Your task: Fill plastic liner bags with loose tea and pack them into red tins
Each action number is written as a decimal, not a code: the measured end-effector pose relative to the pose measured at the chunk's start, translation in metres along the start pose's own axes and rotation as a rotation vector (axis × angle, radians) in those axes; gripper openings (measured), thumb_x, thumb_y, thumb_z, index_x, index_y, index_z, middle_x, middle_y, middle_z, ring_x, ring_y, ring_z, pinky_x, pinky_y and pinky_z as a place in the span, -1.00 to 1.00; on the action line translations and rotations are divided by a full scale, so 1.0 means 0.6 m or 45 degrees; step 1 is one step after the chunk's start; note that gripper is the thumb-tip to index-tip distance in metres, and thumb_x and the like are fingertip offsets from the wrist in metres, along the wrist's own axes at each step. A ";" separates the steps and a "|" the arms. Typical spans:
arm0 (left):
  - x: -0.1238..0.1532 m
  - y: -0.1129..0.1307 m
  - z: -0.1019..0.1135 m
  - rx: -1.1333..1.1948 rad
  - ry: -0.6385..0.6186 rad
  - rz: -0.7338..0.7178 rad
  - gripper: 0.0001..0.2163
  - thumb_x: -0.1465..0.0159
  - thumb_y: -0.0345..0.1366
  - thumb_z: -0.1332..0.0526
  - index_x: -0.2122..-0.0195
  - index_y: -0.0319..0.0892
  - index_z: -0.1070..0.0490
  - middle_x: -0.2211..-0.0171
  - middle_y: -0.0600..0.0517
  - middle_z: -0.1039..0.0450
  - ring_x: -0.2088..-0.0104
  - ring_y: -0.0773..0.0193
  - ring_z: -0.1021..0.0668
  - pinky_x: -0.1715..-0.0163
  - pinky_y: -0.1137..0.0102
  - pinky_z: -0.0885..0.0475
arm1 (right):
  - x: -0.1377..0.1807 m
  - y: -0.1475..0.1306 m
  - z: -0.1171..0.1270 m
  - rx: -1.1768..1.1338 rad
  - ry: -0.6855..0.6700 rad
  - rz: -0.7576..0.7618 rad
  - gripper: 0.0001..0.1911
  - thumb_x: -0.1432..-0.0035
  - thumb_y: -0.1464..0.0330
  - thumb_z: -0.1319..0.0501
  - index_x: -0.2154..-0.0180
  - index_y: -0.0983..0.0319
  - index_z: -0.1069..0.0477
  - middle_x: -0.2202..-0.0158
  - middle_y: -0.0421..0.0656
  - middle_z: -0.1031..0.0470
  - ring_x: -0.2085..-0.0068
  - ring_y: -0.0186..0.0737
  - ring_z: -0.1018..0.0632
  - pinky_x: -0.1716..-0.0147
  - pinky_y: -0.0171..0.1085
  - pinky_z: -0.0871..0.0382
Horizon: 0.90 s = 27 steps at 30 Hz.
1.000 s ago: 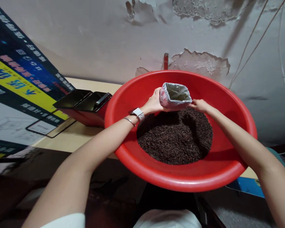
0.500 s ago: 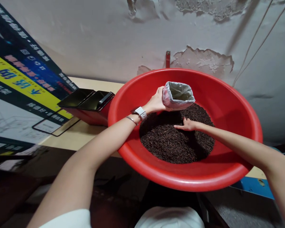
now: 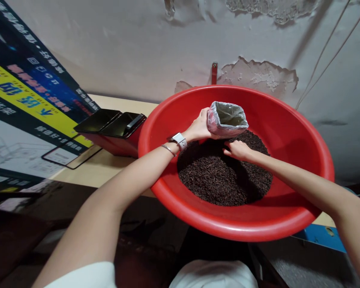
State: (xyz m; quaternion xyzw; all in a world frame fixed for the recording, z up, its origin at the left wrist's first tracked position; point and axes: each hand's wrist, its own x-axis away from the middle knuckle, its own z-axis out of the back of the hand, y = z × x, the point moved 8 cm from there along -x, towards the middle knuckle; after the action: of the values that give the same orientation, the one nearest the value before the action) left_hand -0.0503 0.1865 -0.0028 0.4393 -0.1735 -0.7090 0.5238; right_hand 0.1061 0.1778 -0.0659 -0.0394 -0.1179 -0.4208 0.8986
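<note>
My left hand (image 3: pixel 199 127) grips the side of a reddish container lined with a clear plastic bag (image 3: pixel 227 129), its mouth facing up and tilted toward me. It is held above a wide red basin (image 3: pixel 216 226). Inside the basin lies a heap of dark, dry, twisted bits that look like loose tea leaves (image 3: pixel 219 184). Just below the container, my right hand (image 3: pixel 238 150) is closed over the heap with its fingers curled. Its fingertips are partly hidden, so whether leaves are in them does not show.
Left of the basin, two open red tins with dark rims (image 3: pixel 117 138) stand on a pale tabletop (image 3: pixel 108 170), beside a black wire frame (image 3: pixel 72 166). A large printed carton (image 3: pixel 27 92) leans behind them. A peeling wall (image 3: pixel 132 52) with hanging cords (image 3: pixel 321 60) rises at the back.
My right hand's stretched fingers have curled closed over the dark heap, and the hand has moved slightly up and away from me. My left hand still holds the lined container in place.
</note>
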 end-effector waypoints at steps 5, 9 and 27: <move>-0.002 -0.006 0.002 0.014 0.012 0.044 0.01 0.33 -0.07 -0.56 -0.16 -0.12 -0.14 -0.17 -0.17 -0.25 -0.20 -0.20 -0.37 -0.21 -0.06 -0.31 | 0.025 -0.031 0.038 0.112 -0.058 0.307 -0.60 -0.37 0.15 -0.03 -0.02 0.23 -0.46 0.09 0.08 -0.57 0.07 0.05 -0.59 0.09 -0.14 -0.41; -0.006 -0.007 0.002 0.029 -0.004 0.059 0.03 0.35 -0.06 -0.56 -0.16 -0.10 -0.13 -0.16 -0.17 -0.25 -0.18 -0.20 -0.39 -0.19 -0.09 -0.33 | 0.048 -0.031 0.080 0.076 -0.060 0.431 -0.67 -0.34 0.20 -0.08 0.09 0.23 -0.51 0.17 0.02 -0.58 0.14 -0.04 -0.57 0.12 -0.18 -0.39; -0.004 0.019 0.000 0.010 -0.079 0.024 -0.03 0.33 0.00 -0.53 -0.15 -0.07 -0.20 -0.10 -0.14 -0.28 -0.16 -0.26 -0.41 -0.15 -0.11 -0.39 | -0.025 0.020 0.265 -0.245 0.312 0.224 -0.46 -0.29 -0.07 -0.07 0.01 0.17 -0.50 0.12 -0.08 -0.58 0.14 -0.10 -0.56 0.12 -0.19 -0.40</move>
State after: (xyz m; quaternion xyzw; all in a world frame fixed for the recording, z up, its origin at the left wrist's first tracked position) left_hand -0.0433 0.1843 0.0065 0.4174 -0.1965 -0.7167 0.5230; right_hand 0.0778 0.2238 0.0851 -0.0838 0.0372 -0.3517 0.9316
